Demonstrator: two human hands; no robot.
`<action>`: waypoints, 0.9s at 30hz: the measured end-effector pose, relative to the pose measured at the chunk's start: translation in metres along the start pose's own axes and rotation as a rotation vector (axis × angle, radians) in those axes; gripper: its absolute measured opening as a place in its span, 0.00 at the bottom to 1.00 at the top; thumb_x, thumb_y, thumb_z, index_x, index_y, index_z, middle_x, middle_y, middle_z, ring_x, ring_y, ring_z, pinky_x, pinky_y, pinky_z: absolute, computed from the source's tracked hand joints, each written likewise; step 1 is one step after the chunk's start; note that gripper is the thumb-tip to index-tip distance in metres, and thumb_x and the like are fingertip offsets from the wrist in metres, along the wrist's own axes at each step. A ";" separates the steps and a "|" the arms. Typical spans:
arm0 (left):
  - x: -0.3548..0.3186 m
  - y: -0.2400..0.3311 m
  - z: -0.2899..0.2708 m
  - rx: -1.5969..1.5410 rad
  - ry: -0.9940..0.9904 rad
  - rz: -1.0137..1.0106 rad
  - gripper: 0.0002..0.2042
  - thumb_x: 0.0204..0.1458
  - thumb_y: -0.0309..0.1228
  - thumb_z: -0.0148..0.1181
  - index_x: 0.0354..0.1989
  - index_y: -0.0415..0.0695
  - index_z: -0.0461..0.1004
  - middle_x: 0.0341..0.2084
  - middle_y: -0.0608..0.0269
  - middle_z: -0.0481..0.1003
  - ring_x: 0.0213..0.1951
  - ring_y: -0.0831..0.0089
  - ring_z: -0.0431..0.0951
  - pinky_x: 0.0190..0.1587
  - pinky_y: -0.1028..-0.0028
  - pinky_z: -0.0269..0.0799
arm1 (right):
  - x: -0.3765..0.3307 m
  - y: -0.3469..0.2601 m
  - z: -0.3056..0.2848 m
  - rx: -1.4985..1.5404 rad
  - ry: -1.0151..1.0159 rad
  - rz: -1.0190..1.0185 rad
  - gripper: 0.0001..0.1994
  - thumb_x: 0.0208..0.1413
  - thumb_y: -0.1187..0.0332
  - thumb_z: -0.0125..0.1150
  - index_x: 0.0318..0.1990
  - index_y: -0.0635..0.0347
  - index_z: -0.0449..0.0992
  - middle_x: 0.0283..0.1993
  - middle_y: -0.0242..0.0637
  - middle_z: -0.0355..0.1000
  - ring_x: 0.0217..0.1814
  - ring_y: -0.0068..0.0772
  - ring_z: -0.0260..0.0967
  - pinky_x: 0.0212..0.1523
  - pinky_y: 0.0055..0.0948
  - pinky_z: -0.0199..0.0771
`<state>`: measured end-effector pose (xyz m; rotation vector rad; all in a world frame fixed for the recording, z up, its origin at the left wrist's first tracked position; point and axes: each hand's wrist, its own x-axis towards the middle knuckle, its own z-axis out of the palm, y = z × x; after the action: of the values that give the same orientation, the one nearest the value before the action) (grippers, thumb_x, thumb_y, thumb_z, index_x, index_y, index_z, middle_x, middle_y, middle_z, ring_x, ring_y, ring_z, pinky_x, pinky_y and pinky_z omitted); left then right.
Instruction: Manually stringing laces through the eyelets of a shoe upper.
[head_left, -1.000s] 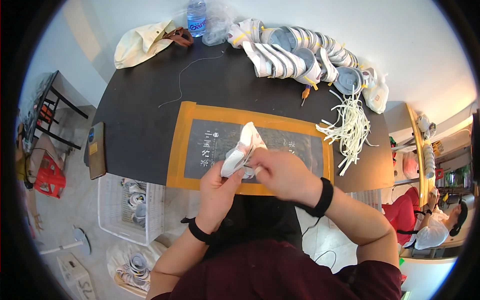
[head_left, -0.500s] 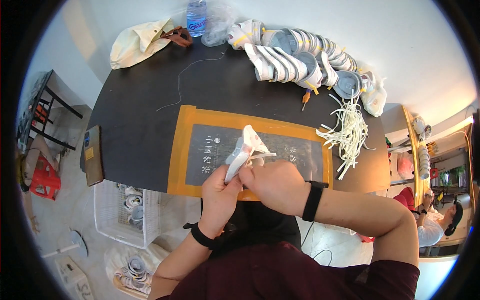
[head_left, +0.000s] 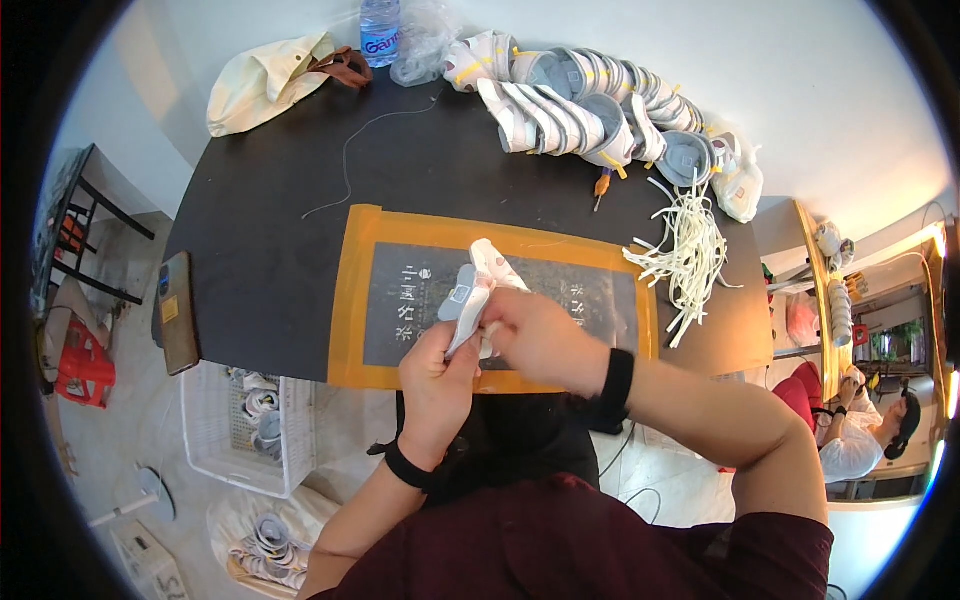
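Note:
Above the near edge of the mat, my left hand (head_left: 438, 378) grips a small soft white-and-grey fabric piece (head_left: 468, 305), with a pale square mark on its grey face. The piece stands tilted upward, its white part folded open at the top. My right hand (head_left: 545, 340) is closed against the piece's right side with fingers pinched; what they hold is hidden and slightly blurred. Below them lies a dark mat (head_left: 400, 290) bordered with orange tape. A heap of white flat cords (head_left: 690, 250) lies on the table to the right.
Nested rows of similar pieces (head_left: 560, 120) stand at the back beside an orange-handled tool (head_left: 602, 184). A phone (head_left: 178, 315) lies at the left edge. A cloth bag (head_left: 265, 85) and bottle (head_left: 380, 35) stand behind; a white basket (head_left: 300, 430) is below. Another person (head_left: 865, 440) sits at right.
My right hand has moved slightly up over the piece, hiding the white strip that stuck out. My left hand still grips the piece. The whole view has shifted a little left.

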<state>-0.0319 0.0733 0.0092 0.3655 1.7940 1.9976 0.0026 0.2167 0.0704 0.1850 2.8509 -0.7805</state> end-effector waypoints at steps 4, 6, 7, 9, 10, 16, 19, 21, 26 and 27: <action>0.000 0.001 0.000 -0.006 0.020 -0.049 0.06 0.57 0.23 0.56 0.41 0.37 0.76 0.22 0.69 0.71 0.23 0.85 0.68 0.26 0.79 0.65 | 0.009 0.004 0.005 0.342 -0.006 0.161 0.09 0.56 0.68 0.52 0.40 0.63 0.69 0.35 0.54 0.75 0.38 0.57 0.75 0.38 0.48 0.74; 0.001 0.005 0.001 -0.029 0.031 -0.041 0.06 0.57 0.23 0.57 0.41 0.37 0.76 0.23 0.69 0.71 0.24 0.84 0.69 0.27 0.79 0.66 | 0.008 0.000 0.002 0.067 0.003 0.056 0.09 0.56 0.68 0.52 0.40 0.64 0.69 0.37 0.55 0.75 0.39 0.58 0.74 0.40 0.49 0.74; 0.002 0.006 0.001 -0.052 0.037 -0.031 0.07 0.57 0.24 0.57 0.42 0.37 0.76 0.23 0.69 0.72 0.25 0.84 0.69 0.28 0.78 0.67 | 0.006 0.003 0.001 0.070 0.019 0.060 0.09 0.58 0.67 0.51 0.41 0.62 0.69 0.35 0.55 0.74 0.38 0.59 0.74 0.39 0.49 0.73; 0.003 0.002 -0.001 0.011 0.025 -0.008 0.07 0.57 0.24 0.58 0.42 0.36 0.76 0.24 0.68 0.73 0.26 0.83 0.71 0.29 0.77 0.68 | 0.002 0.003 -0.002 0.072 0.035 0.060 0.09 0.59 0.65 0.50 0.41 0.61 0.69 0.33 0.54 0.74 0.37 0.60 0.73 0.39 0.49 0.73; 0.005 0.000 -0.001 0.076 0.010 0.016 0.08 0.57 0.25 0.58 0.43 0.36 0.76 0.25 0.67 0.74 0.27 0.82 0.72 0.30 0.77 0.69 | -0.003 -0.001 -0.004 0.119 0.024 0.088 0.09 0.59 0.65 0.51 0.42 0.61 0.69 0.34 0.54 0.74 0.38 0.59 0.73 0.39 0.47 0.73; 0.005 0.004 -0.001 -0.012 0.022 -0.021 0.09 0.57 0.24 0.58 0.44 0.37 0.76 0.33 0.65 0.78 0.32 0.79 0.75 0.34 0.78 0.71 | -0.053 -0.002 0.006 0.438 0.096 -0.040 0.10 0.62 0.66 0.51 0.44 0.63 0.68 0.38 0.52 0.73 0.39 0.51 0.75 0.40 0.42 0.73; 0.008 0.006 -0.012 -0.532 0.042 -0.144 0.09 0.58 0.24 0.57 0.47 0.40 0.75 0.37 0.66 0.78 0.34 0.79 0.75 0.33 0.79 0.71 | -0.094 -0.006 -0.009 0.647 0.070 -0.092 0.07 0.63 0.68 0.51 0.44 0.62 0.68 0.36 0.42 0.70 0.38 0.35 0.71 0.39 0.32 0.71; 0.003 0.023 -0.017 -0.704 -0.001 -0.207 0.13 0.60 0.23 0.55 0.52 0.46 0.72 0.42 0.67 0.77 0.36 0.80 0.75 0.31 0.80 0.70 | -0.104 0.003 -0.002 0.778 0.074 -0.001 0.05 0.64 0.70 0.51 0.44 0.59 0.69 0.35 0.31 0.67 0.37 0.21 0.68 0.38 0.23 0.69; -0.026 0.024 -0.008 -1.060 -0.161 -0.452 0.17 0.61 0.26 0.53 0.59 0.50 0.66 0.46 0.70 0.74 0.37 0.80 0.74 0.30 0.80 0.69 | -0.096 0.011 0.049 1.257 0.326 0.079 0.07 0.60 0.77 0.56 0.44 0.57 0.70 0.37 0.23 0.65 0.39 0.14 0.62 0.42 0.17 0.63; -0.031 0.022 -0.009 -1.099 -0.209 -0.466 0.16 0.62 0.27 0.53 0.58 0.50 0.66 0.45 0.70 0.75 0.37 0.80 0.74 0.30 0.80 0.69 | -0.092 0.002 0.058 1.381 0.409 0.001 0.07 0.60 0.79 0.56 0.43 0.58 0.71 0.38 0.24 0.66 0.42 0.15 0.63 0.46 0.20 0.64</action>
<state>-0.0120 0.0495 0.0327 -0.1800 0.4110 2.1272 0.1006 0.1820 0.0393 0.5334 1.9918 -2.7598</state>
